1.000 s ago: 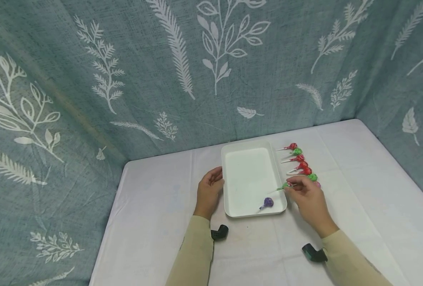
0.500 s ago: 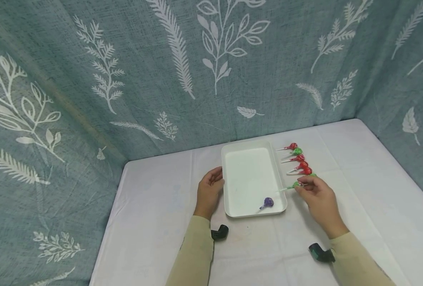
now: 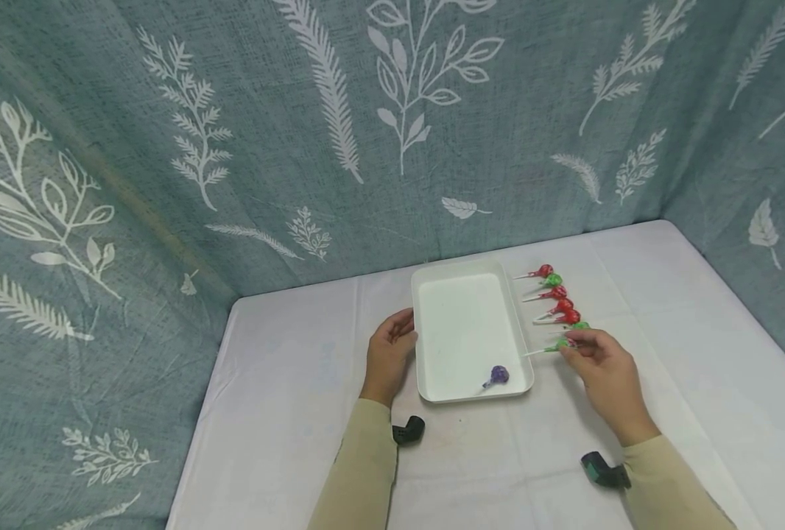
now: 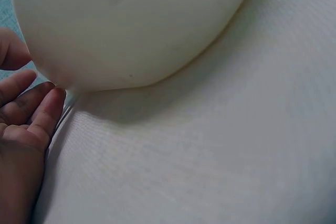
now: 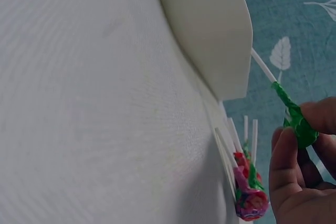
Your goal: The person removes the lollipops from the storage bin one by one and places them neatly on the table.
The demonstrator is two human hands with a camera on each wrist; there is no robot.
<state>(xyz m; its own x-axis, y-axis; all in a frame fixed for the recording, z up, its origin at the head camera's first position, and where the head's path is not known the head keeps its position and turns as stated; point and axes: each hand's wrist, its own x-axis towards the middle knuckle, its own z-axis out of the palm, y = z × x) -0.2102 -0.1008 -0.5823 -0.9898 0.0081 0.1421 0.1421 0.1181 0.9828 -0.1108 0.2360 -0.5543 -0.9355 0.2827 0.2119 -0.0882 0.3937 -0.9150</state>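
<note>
A green-wrapped lollipop is pinched between the thumb and fingers of my right hand, its white stick pointing left to the tray's right rim. In the right wrist view the green wrapper shows between the fingertips. My left hand touches the left side of the white tray with its fingertips, as the left wrist view of the tray wall also shows. Inside the tray, near its front right corner, lies a purple lollipop.
Right of the tray several lollipops lie in a column, among them a red one and a green one. A pink lollipop shows in the right wrist view. Behind the white-covered table hangs a patterned blue-green curtain.
My right hand has moved right with the green lollipop, from over the tray's right edge to beside the lollipop column. The left hand and tray have stayed put.
</note>
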